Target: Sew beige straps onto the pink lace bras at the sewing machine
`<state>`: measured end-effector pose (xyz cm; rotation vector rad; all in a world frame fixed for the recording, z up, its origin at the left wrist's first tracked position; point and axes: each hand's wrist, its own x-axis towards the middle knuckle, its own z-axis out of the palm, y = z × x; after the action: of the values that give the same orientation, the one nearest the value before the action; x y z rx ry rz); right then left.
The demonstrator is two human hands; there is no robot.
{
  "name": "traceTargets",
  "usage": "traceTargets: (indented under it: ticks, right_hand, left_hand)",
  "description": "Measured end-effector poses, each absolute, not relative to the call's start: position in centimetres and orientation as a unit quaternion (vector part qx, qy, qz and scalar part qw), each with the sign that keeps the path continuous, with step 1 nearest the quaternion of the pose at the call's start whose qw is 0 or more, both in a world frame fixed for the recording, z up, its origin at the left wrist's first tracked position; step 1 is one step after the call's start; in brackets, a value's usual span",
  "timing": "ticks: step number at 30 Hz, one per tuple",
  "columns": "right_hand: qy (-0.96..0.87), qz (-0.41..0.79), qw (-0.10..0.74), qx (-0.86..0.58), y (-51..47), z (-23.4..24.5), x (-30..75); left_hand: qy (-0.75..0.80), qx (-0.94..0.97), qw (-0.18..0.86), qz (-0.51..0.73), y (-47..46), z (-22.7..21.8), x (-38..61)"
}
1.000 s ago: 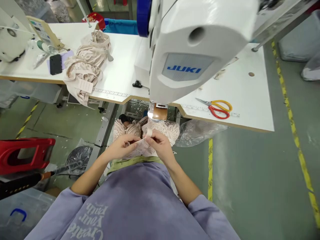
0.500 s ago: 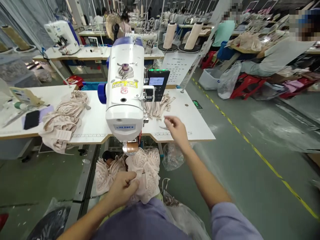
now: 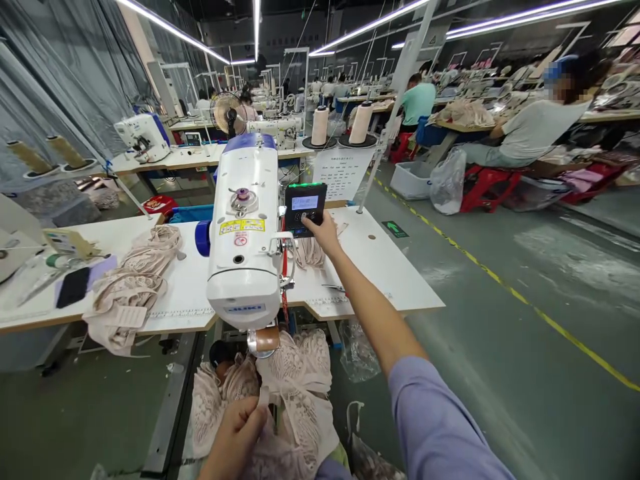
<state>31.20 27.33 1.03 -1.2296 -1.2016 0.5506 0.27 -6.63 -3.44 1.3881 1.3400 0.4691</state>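
My left hand (image 3: 237, 430) is closed on the edge of a beige lace bra (image 3: 300, 407), with a pale strip of it standing up from the fingers. The bra lies bunched below the machine arm, more lace cups at its left. My right hand (image 3: 324, 235) is at the lower right corner of the sewing machine's control panel (image 3: 306, 200). One digit presses a button under the lit screen; the other fingers are mostly hidden behind the panel. The white sewing machine (image 3: 243, 267) stands between my arms.
Thin snips (image 3: 334, 288) lie on the white table (image 3: 395, 267). Beige straps (image 3: 310, 252) sit behind the machine, and a strap pile (image 3: 133, 280) and black phone (image 3: 73, 287) at left. Thread cones (image 3: 320, 127) stand behind. A co-worker (image 3: 540, 117) sits at right.
My right hand has moved from above the tabletop up and left to the control panel. My left hand still holds the bra. The view has tilted upward.
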Motion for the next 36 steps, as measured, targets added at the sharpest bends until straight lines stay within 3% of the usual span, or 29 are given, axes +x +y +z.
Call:
traceTargets:
  ticks: [4,8,13,15,18,21,27,32,36]
  right_hand:
    - [-0.507,0.212,0.615,-0.566,27.5,0.8,31.0]
    - [-0.498,0.226,0.621,-0.561,27.1,1.1,30.8]
    - [-0.459,0.201,0.649,-0.572,19.8,-0.4,29.8]
    - [-0.510,0.321,0.578,-0.550,14.1,-2.3,28.7]
    - [-0.622,0.558,0.358,-0.416,4.7,-5.0,26.8]
    - [-0.656,0.654,0.240,-0.289,-2.3,-5.9,25.0]
    - [-0.524,0.707,0.344,-0.326,-5.7,-4.4,22.4]
    - [-0.518,0.589,0.420,-0.457,-4.0,-2.8,21.5]
    - [-0.522,0.535,0.429,-0.507,-1.5,-2.3,21.1]
  left_hand:
    - [0.592,0.576,0.528,0.198,-6.7,-3.6,1.1]
    - [0.571,0.558,0.574,0.183,-6.4,-2.2,1.9]
    - [0.525,0.556,0.620,0.178,-6.1,-1.3,1.5]
    - [0.526,0.570,0.603,0.184,-6.2,-1.3,1.5]
    - [0.521,0.593,0.573,0.218,-6.1,-1.0,2.2]
    - [0.495,0.608,0.572,0.241,-5.9,-0.6,3.7]
    - [0.496,0.590,0.572,0.282,-5.8,0.5,6.3]
    - [0.503,0.548,0.603,0.287,-4.7,1.5,5.8]
    - [0.511,0.596,0.555,0.275,-4.3,1.5,3.5]
